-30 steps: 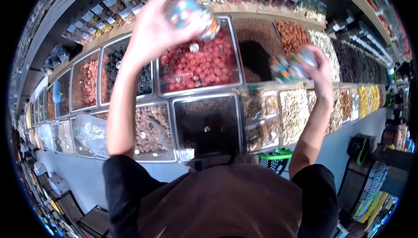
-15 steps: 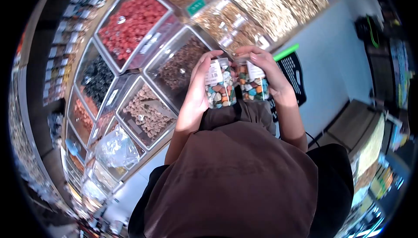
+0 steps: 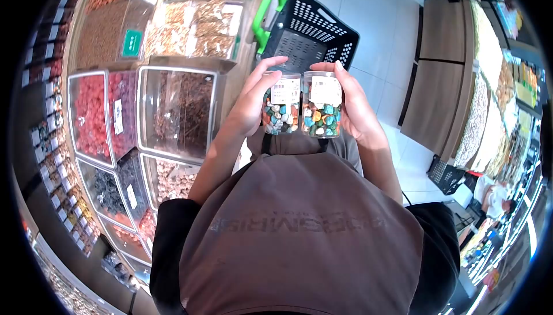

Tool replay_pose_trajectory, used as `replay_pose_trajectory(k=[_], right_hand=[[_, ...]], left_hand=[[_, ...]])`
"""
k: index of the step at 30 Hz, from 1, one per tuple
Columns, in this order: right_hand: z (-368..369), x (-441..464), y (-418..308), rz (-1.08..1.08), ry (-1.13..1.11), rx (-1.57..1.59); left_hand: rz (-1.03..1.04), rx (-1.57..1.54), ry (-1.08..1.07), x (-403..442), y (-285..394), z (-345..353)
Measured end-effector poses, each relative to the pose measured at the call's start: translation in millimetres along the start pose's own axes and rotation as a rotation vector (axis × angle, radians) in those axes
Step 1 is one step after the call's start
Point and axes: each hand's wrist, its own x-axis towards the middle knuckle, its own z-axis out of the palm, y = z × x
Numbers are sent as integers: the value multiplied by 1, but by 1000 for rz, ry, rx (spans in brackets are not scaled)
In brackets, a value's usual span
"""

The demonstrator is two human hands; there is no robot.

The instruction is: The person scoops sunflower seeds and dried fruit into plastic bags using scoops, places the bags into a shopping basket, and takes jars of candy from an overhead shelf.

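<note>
My left hand (image 3: 252, 103) is wrapped round a clear jar (image 3: 281, 107) of multicoloured pebble-like pieces with a white barcode label. A second, similar jar (image 3: 322, 107) is gripped by my right hand (image 3: 358, 107), its label also facing me. Both jars are side by side in front of my apron, with a narrow gap between them. Beyond them lies a black basket (image 3: 322, 25) with a green handle (image 3: 266, 12), empty in its visible part.
At the left, lidded bins hold red pieces (image 3: 91, 116), dark brown pieces (image 3: 181, 110) and other dry goods. Labelled jars (image 3: 60, 171) line a shelf at the far left. Wooden display units (image 3: 438, 78) stand at the right. A person in white (image 3: 494, 198) is farther off.
The view has turned from the bins towards the aisle, bringing the basket into full view. Both hands, earlier apart over the bins, have come together before my apron, still holding the jars.
</note>
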Motion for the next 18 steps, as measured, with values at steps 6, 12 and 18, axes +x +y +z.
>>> replay_pose_trajectory(k=[6,12,18], right_hand=[[-76,-23,3,-74,20,270],[-172,-53,-14,-114,-52,379],[-236,-54,-36,-67,96,203]], left_hand=[[-111,-122,-205,31,-8,63],[-257,-277,-275,67,-52,134],[-253,-139,-199,98,-96,184]])
